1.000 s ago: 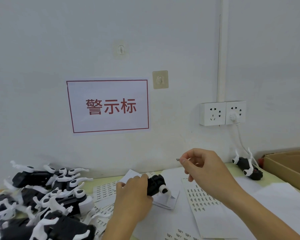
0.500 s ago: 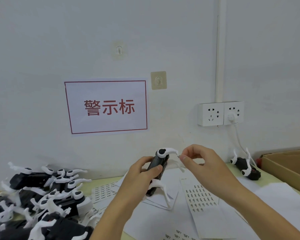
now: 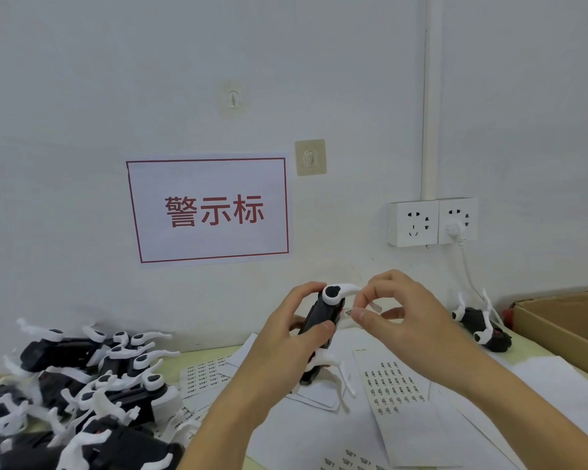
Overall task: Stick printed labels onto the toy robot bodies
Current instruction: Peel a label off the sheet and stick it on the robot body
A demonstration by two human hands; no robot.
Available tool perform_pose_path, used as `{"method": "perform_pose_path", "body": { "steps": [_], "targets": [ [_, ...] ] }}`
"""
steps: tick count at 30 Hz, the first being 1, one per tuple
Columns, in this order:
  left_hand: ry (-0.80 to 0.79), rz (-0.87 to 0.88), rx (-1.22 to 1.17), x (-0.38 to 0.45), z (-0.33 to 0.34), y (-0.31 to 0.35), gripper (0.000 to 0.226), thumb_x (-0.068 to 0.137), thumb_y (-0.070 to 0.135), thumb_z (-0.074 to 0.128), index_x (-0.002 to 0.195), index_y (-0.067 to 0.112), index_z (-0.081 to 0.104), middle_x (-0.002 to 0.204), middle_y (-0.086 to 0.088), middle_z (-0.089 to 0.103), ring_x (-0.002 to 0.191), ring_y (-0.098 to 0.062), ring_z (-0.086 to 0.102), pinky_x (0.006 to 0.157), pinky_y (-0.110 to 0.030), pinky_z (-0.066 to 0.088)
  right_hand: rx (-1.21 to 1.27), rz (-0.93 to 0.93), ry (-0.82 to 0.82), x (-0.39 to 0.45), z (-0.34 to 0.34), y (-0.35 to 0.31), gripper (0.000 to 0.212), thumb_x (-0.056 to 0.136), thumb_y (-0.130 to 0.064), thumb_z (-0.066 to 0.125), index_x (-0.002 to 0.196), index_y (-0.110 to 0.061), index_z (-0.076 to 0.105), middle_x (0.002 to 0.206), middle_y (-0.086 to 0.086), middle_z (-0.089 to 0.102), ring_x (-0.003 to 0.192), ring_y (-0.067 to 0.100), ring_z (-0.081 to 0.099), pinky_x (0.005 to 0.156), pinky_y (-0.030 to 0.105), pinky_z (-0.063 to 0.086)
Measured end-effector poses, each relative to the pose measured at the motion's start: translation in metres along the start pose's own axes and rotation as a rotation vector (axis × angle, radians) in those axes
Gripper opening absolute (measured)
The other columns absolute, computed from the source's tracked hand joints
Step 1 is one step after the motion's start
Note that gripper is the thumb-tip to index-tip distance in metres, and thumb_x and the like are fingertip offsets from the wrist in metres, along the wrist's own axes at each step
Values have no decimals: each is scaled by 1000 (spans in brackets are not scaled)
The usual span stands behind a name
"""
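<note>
toy pile crowds left, cardboard box right

right hand | closed in | label now touching toy robot

Label sheet print too small to read. Toy pile and cardboard box cropped by frame edges. Left hand hides robot body midsection.

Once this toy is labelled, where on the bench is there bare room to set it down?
Bare green bench shows between the lone finished toy and the cardboard box. The blank white paper in front of the box holds nothing either. The left is crowded by the toy pile; label sheets cover the middle.
</note>
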State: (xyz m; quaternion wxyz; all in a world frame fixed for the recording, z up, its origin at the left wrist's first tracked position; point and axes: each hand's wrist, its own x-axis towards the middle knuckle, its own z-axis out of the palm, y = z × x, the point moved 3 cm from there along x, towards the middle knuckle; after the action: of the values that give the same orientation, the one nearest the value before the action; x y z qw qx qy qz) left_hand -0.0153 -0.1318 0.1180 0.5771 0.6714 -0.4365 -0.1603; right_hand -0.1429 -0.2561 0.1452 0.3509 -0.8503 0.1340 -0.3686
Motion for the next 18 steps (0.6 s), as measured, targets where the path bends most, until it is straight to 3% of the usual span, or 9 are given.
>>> {"method": "perform_pose_path", "body": {
  "steps": [2, 5, 8, 12, 18],
  "targets": [
    [-1, 18, 14, -1, 0, 1, 45, 97, 26, 60, 118, 65, 53, 100, 5, 73, 89, -17, 70, 75, -30, 54, -22, -29, 4, 0, -1, -3, 16, 88, -26, 71, 75, -33, 66, 103, -16, 56, 101, -6, 53, 84, 12, 42],
    [-3, 35, 24, -2, 1, 4, 49, 97, 27, 61, 117, 71, 51, 108, 9, 70, 92, -5, 69, 71, -15, 50, -69, -65, -5, -1, -2, -5, 16, 87, -27, 72, 75, -35, 66, 105, -17, 55, 102, -7, 52, 85, 12, 40],
    [-8, 40, 26, -2, 3, 6, 50, 95, 26, 63, 116, 71, 54, 107, 4, 69, 85, -7, 70, 64, -9, 50, -112, -94, -13, -2, -1, -6, 15, 88, -28, 71, 76, -37, 67, 105, -20, 52, 105, -8, 50, 85, 7, 36],
    [-24, 49, 29, -3, 6, 7, 50, 92, 25, 65, 115, 69, 57, 104, 1, 68, 69, -3, 65, 60, -12, 52, -199, -121, -16, -3, 0, -6, 18, 90, -30, 70, 76, -40, 63, 105, -24, 46, 110, -11, 42, 86, -3, 29],
    [-31, 52, 27, -3, 8, 6, 50, 91, 22, 67, 117, 64, 59, 102, 2, 67, 59, -1, 59, 55, -14, 48, -346, -171, -20, -5, 4, -7, 23, 92, -34, 66, 73, -44, 56, 111, -34, 33, 115, -17, 30, 84, -5, 26]
  ]
}}
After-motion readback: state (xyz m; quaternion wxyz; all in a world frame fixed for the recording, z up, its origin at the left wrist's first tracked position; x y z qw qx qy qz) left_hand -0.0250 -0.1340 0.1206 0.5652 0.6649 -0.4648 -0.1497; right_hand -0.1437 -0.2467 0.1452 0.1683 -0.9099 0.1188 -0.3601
